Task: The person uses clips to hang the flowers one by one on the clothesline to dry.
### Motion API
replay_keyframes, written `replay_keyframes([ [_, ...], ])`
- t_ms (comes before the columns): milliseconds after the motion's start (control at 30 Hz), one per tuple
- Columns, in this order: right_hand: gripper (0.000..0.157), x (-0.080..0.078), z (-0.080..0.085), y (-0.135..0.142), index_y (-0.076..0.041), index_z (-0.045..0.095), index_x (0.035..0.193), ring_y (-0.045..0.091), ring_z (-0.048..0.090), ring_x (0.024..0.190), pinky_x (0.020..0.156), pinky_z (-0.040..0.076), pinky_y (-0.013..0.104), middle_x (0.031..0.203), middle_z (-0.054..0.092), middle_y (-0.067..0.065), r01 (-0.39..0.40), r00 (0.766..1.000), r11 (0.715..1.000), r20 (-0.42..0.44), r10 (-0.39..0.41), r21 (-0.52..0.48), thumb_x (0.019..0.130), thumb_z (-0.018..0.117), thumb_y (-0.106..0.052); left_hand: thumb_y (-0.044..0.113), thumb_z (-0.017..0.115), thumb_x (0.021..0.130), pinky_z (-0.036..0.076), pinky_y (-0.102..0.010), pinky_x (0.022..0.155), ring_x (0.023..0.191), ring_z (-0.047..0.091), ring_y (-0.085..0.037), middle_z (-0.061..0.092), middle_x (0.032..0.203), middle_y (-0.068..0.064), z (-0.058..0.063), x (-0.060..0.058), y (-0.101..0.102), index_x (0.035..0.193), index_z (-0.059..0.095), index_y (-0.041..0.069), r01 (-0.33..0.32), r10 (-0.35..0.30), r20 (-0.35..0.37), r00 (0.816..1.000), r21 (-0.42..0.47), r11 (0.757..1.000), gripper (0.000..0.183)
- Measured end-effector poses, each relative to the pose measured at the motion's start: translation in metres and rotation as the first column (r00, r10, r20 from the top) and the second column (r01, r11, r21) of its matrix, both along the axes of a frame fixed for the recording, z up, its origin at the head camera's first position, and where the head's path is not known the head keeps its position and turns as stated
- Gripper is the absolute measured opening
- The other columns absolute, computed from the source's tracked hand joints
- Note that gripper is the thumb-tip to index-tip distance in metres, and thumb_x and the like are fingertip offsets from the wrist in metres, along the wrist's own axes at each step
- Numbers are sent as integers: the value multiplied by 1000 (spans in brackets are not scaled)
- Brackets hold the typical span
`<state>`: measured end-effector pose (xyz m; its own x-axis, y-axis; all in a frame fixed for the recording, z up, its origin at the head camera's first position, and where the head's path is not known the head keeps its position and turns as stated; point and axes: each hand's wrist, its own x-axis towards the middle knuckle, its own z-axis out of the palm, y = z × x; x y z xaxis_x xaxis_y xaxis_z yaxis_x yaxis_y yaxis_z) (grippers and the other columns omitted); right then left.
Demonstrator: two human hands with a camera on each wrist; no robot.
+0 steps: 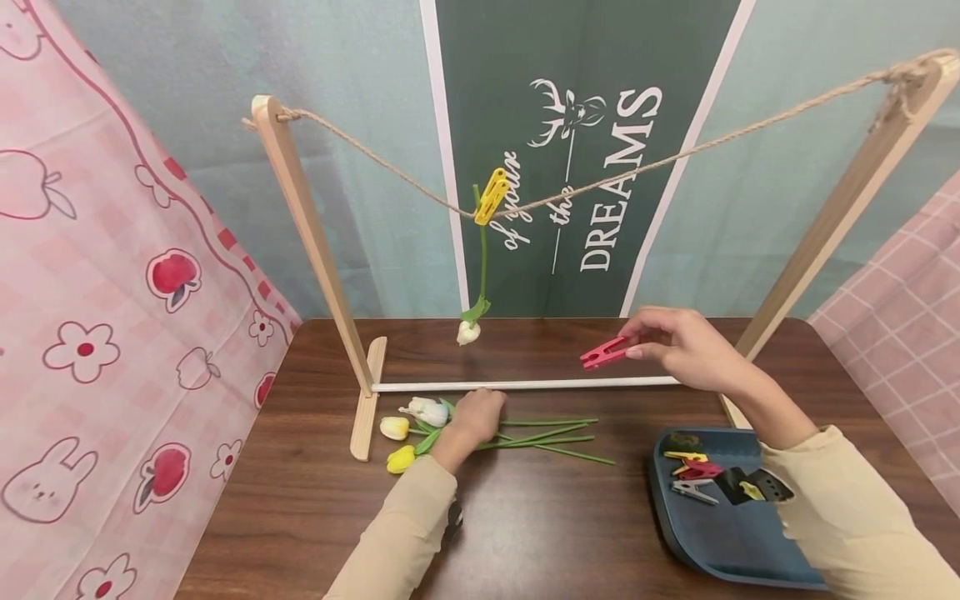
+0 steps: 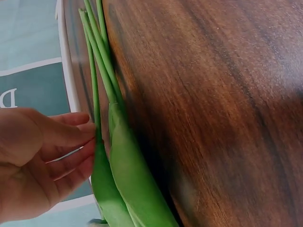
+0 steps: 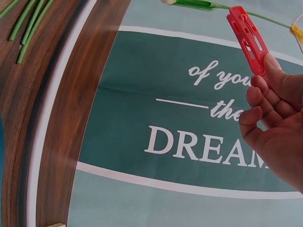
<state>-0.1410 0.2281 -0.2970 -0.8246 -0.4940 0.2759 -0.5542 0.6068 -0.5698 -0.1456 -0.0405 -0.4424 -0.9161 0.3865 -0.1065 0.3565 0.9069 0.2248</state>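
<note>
My left hand [image 1: 480, 414] is down at the lying artificial tulips, its thumb and fingertips pinching one green stem [image 2: 96, 113] just above its leaf. Beside it lie a white tulip [image 1: 427, 411], a pale yellow tulip [image 1: 393, 428] and a bright yellow tulip [image 1: 401, 460], stems pointing right. Raised over the white rod, my right hand [image 1: 686, 346] pinches a red clothespin [image 1: 604, 352] by one end. From the sagging rope [image 1: 630, 173] a white tulip [image 1: 468, 333] hangs head down, its stem clipped by a yellow clothespin [image 1: 492, 197].
Two wooden posts [image 1: 315, 242] hold the rope, joined low down by a white rod [image 1: 540, 385]. At the right a blue tray [image 1: 667, 533] holds several clothespins [image 1: 697, 471] and small dark items, partly hidden by my right sleeve. Behind hangs a printed curtain [image 1: 585, 50].
</note>
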Motion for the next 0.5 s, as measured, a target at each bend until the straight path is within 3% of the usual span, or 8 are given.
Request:
replay_keyframes([
  [367, 17, -1, -2, 11, -8, 66, 85, 9, 49, 65, 54, 42, 24, 76, 58, -5, 13, 1000, 1000, -24, -12, 14, 74, 73, 3, -4, 61, 77, 50, -35, 58, 73, 64, -24, 66, 78, -7, -4, 0, 1, 64, 58, 13, 19, -18, 38, 999, -20, 1000, 21],
  [500, 16, 0, -2, 16, -9, 66, 85, 9, 48, 65, 53, 41, 24, 77, 58, -5, 13, 1000, 1000, -23, -13, 12, 76, 73, 3, -4, 61, 78, 51, -36, 61, 77, 63, -24, 66, 81, -7, 1, -2, 0, 71, 64, 12, 30, -30, 15, 999, -6, 1000, 18],
])
